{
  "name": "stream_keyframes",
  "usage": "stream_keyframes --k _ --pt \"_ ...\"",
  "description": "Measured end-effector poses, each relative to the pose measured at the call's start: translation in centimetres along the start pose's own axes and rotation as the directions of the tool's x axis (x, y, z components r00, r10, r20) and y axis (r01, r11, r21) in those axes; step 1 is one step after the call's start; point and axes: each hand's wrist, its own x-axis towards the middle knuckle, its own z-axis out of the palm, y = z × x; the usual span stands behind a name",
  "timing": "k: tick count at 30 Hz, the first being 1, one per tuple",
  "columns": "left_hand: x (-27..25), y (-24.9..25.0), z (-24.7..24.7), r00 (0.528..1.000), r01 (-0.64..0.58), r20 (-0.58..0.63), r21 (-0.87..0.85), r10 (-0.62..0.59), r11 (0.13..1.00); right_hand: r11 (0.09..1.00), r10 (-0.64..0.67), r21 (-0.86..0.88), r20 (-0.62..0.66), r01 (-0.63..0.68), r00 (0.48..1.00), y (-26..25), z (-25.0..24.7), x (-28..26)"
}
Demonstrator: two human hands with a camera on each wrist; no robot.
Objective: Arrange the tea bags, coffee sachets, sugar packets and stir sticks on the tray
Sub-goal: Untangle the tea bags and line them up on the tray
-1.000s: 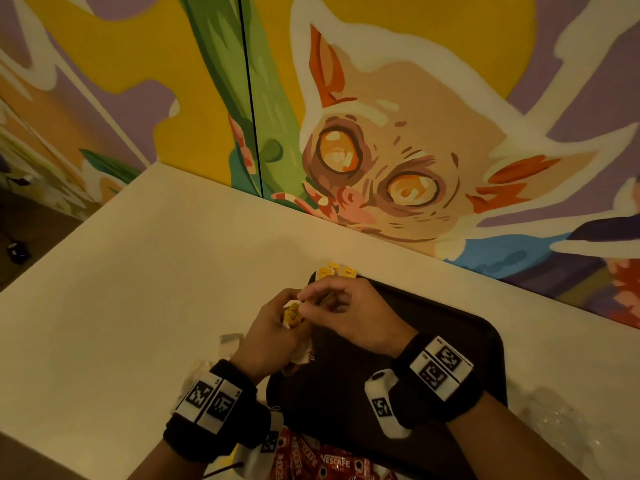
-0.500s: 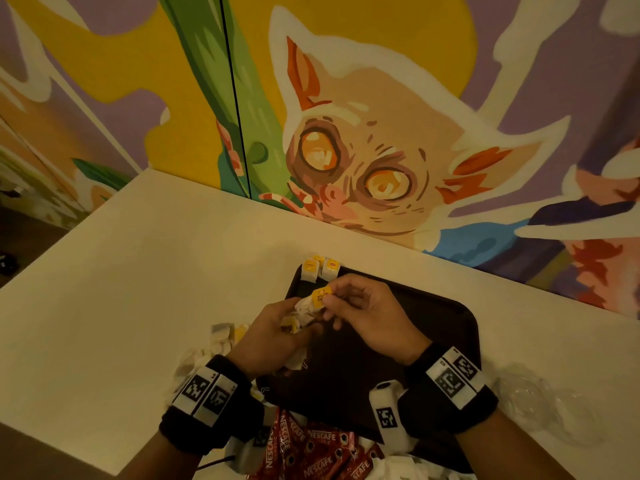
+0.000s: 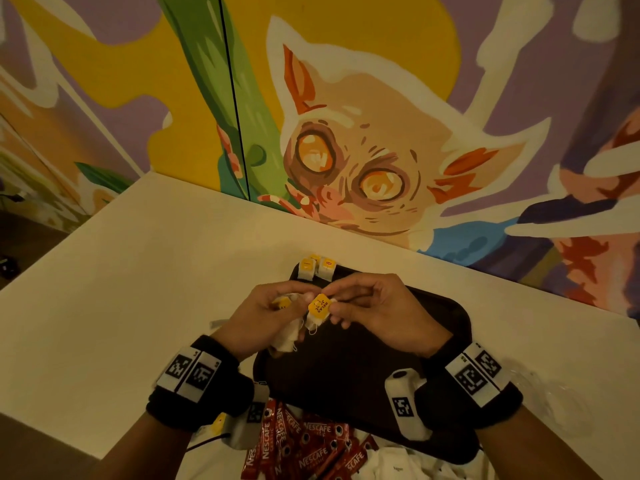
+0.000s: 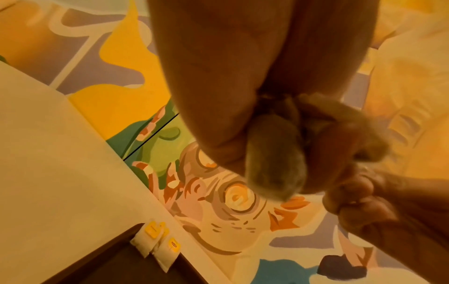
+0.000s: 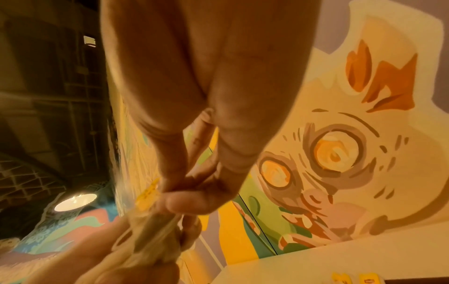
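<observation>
Both hands meet above the far-left part of the dark tray [image 3: 446,327], fingertips nearly touching. R hand [image 3: 377,313] pinches a tea bag [image 3: 319,308] by its yellow tag, thumb + forefinger curled on it; white bag and string dangle just below the tag. L hand [image 3: 258,320] is curled round a small bunch of more tea bags [image 3: 285,336]: one yellow tag peeks out by the thumb, white pouches hang under the palm. L wrist view: fingers closed on a pale bag, blurred, close to lens. R wrist view: thumb and fingers pinched on a yellow tag edge w/ crumpled pale bags below, L hand's fingers at the bottom.

Tray sits on a cream table [image 3: 138,289], pushed near the wall mural [image 3: 346,150] of a big-eyed animal. At the tray's far-left corner, placed tea bags [image 3: 317,268] lie side by side, yellow tags up, touching each other; they overhang the rim toward the wall. Exact count unclear, approx 3.

Near edge of tray, by the person's body: pile of red Nescafe coffee sachets [image 3: 298,441], overlapping, partly off the tray's near-left corner. White packets [image 3: 394,462] beside them, too cropped to ID. Crumpled clear plastic wrap [image 3: 554,400] on the table right of the tray, apart from it. Black wristbands w/ marker tags on both wrists.
</observation>
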Motion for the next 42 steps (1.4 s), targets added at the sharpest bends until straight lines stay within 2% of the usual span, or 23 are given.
stream_keyframes --k 3,7,14,19,26,29,33,36,39,42 --pt "-0.2 0.1 0.4 0.995 -0.010 0.102 -0.027 0.013 1.000 0.999 -0.002 -0.037 -0.012 0.001 1.000 -0.2 -0.3 -0.3" --pt "-0.4 0.2 0.7 0.991 -0.008 0.133 -0.009 0.009 1.000 0.998 0.000 -0.060 0.006 0.001 1.000 -0.6 -0.6 -0.8" --pt "-0.1 -0.2 0.8 0.997 0.020 0.067 0.081 -0.025 0.997 0.998 0.030 -0.061 -0.032 -0.032 0.999 -0.8 -0.5 -1.4" --pt "-0.3 0.4 1.0 0.999 0.033 0.038 0.031 -0.034 0.999 0.986 -0.005 -0.164 -0.074 -0.008 0.997 -0.9 -0.2 -1.3" --pt "-0.3 1.3 1.1 0.994 -0.107 0.021 0.078 0.105 0.991 0.989 -0.043 -0.148 -0.100 0.028 0.994 -1.1 0.1 -1.3" --pt "-0.2 1.2 1.0 0.991 -0.135 0.000 0.111 0.136 0.985 0.998 -0.002 -0.063 -0.077 -0.003 0.997 -1.0 0.1 -1.5" --pt "-0.2 1.0 0.6 0.976 -0.209 -0.010 0.205 0.216 0.956 0.994 0.105 0.034 0.024 -0.106 0.994 -0.7 0.2 -1.9" --pt "-0.2 1.2 0.5 0.961 -0.270 0.009 0.257 0.278 0.928 0.993 0.120 -0.002 0.030 -0.120 0.992 -0.4 0.7 -2.0" --pt "-0.3 1.3 0.3 0.958 -0.275 0.002 0.300 0.288 0.913 0.991 0.112 -0.069 -0.036 -0.115 0.993 -0.2 0.8 -2.1" --pt "-0.3 1.3 0.0 0.957 -0.277 0.019 0.342 0.288 0.898 0.984 0.133 -0.111 -0.047 -0.138 0.990 -0.2 0.7 -2.1"
